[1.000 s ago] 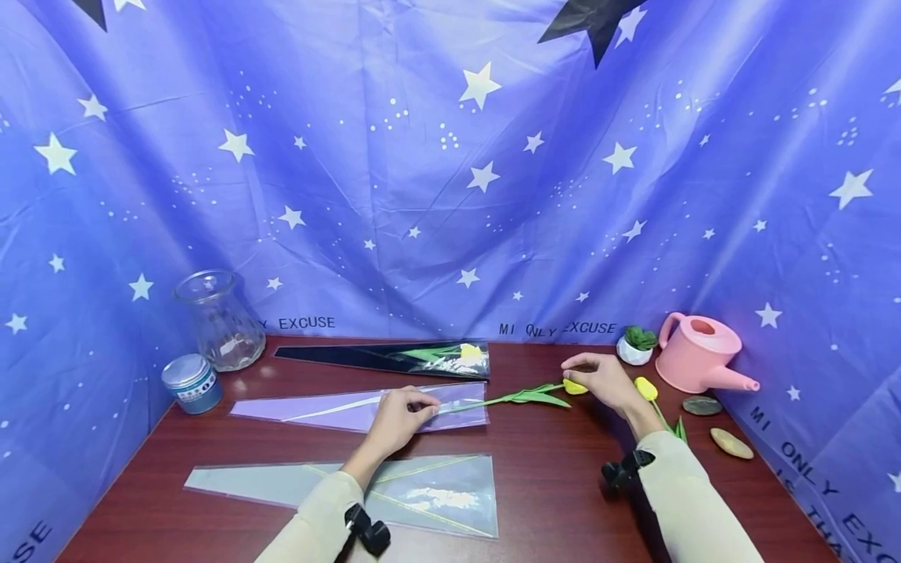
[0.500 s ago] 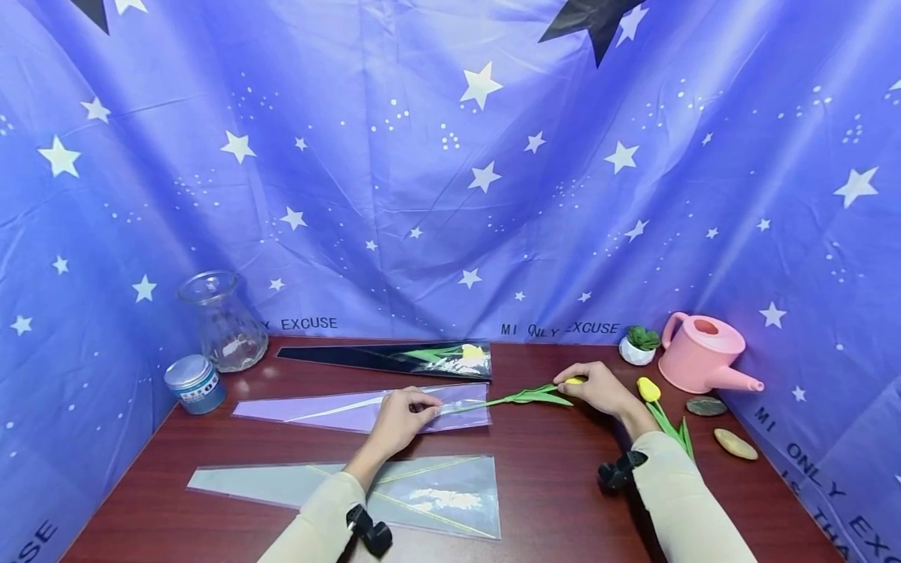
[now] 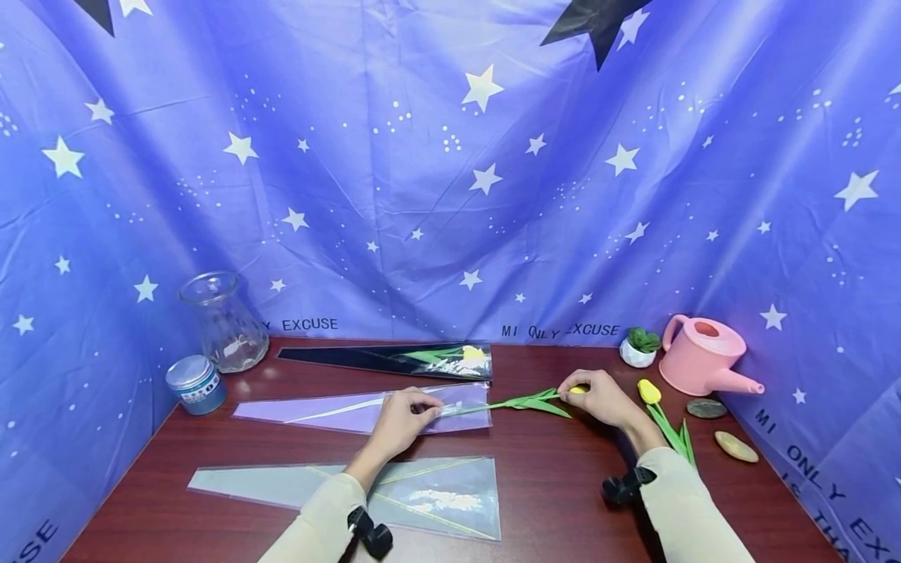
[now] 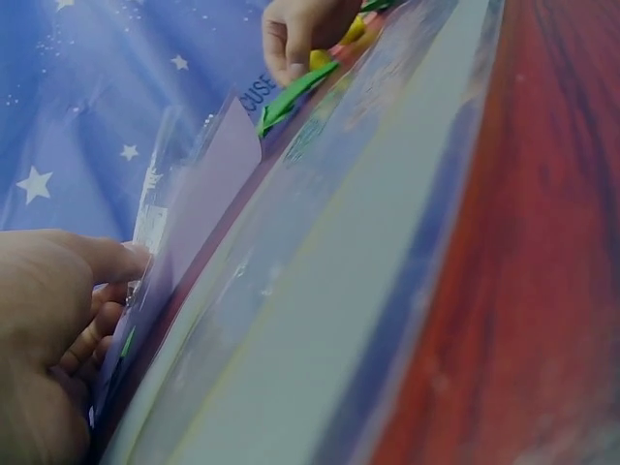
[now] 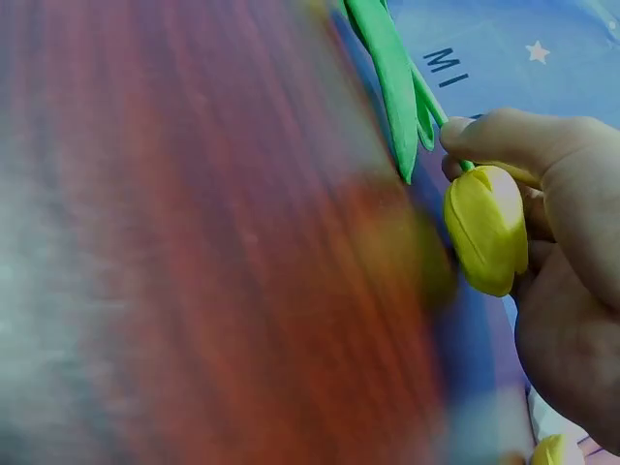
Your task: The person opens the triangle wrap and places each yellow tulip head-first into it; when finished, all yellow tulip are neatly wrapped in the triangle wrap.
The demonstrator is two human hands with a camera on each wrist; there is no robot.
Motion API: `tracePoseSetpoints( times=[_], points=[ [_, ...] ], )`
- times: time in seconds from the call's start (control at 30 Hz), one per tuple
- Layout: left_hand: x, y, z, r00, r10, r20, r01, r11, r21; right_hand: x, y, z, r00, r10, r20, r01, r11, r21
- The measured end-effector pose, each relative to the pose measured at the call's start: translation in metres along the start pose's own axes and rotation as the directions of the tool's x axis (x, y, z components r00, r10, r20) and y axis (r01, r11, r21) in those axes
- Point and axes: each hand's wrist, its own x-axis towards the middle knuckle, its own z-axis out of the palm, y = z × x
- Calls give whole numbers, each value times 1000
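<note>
A purple flower sleeve (image 3: 310, 408) with a clear front lies across the middle of the table. My left hand (image 3: 398, 422) pinches the clear film near its wide end, and in the left wrist view that film stands lifted off the purple backing. The stem of a yellow tulip (image 3: 531, 403) reaches into this opening from the right. My right hand (image 3: 600, 399) pinches the tulip's stem just below the bloom (image 5: 484, 231). The green leaves remain outside the sleeve. The left fingers partly hide the stem's lower end.
Behind lies a black sleeve (image 3: 352, 358) with a yellow tulip inside; a grey sleeve (image 3: 246, 481) lies in front. Another tulip (image 3: 649, 392) rests near my right forearm. A glass vase (image 3: 232, 336), blue jar (image 3: 197, 387), small potted plant (image 3: 638, 348), pink watering can (image 3: 700, 356) and two stones (image 3: 735, 446) stand around.
My right hand has shifted its grip from the tulip's bloom to the stem just below it. The tulip has moved slightly left; the left hand keeps its place on the sleeve.
</note>
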Motion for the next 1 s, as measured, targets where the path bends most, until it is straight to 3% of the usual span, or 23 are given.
tracePoseSetpoints(
  times=[0.33, 0.7, 1.0],
  points=[
    [1, 7, 2, 1000, 30, 8, -30, 1000, 2, -9, -18, 18, 995, -21, -94, 27, 998, 63],
    [5, 7, 2, 998, 37, -51, -35, 998, 50, -1, -52, 47, 985, 20, -171, -9, 998, 64],
    [3, 2, 4, 998, 20, -59, -17, 999, 46, 7, -68, 71, 985, 34, -168, -20, 996, 83]
  ],
)
